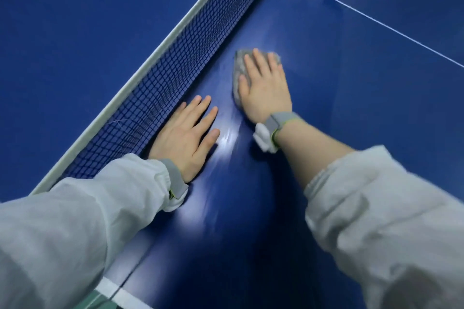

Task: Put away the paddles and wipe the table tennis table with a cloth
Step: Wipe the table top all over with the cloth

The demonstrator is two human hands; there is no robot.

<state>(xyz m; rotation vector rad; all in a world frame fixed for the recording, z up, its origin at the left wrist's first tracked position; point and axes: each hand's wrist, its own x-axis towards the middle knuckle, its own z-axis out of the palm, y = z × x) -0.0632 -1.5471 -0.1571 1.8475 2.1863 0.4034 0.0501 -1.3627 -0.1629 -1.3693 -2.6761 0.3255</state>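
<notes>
A grey cloth (238, 68) lies flat on the blue table tennis table (351, 98), just right of the net. My right hand (263, 85) presses on it with straight, spread fingers, and most of the cloth is hidden under the palm. My left hand (185, 135) rests flat on the table with straight fingers, its outer edge against the foot of the net. No paddle is in view.
The dark net (175, 57) with its white top band runs diagonally from the lower left to the top middle. A thin white line (376, 21) crosses the far right of the table. The table's white edge band (125, 295) shows at the bottom.
</notes>
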